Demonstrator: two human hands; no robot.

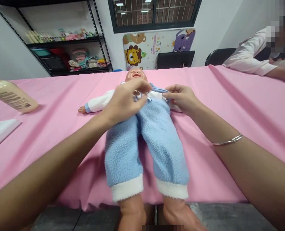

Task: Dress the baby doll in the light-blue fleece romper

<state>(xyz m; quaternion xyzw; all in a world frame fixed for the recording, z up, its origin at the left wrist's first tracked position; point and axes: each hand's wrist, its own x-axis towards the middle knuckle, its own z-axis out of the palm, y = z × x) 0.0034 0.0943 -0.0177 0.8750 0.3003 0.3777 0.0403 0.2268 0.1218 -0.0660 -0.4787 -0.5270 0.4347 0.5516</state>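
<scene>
A baby doll (135,74) lies on its back, legs toward me and feet past the table's near edge. It wears a white long-sleeved top (101,101) and fluffy blue trousers (160,128) with white cuffs. Over the doll's chest is my left hand (129,98), its thumb and fingers apart and partly blurred; the palm side is hidden. My right hand (182,98) pinches a thin blue strap (158,89) at the other side of the chest. That strap stretches from the doll's neck area to my right fingertips.
A pink cloth (229,112) covers the table. To the left are a cream bottle (14,96) and a white flat box (3,131). A person's white sleeve (250,57) rests at the far right. Behind stand a black shelf (65,41) and a dark monitor-like panel (175,60).
</scene>
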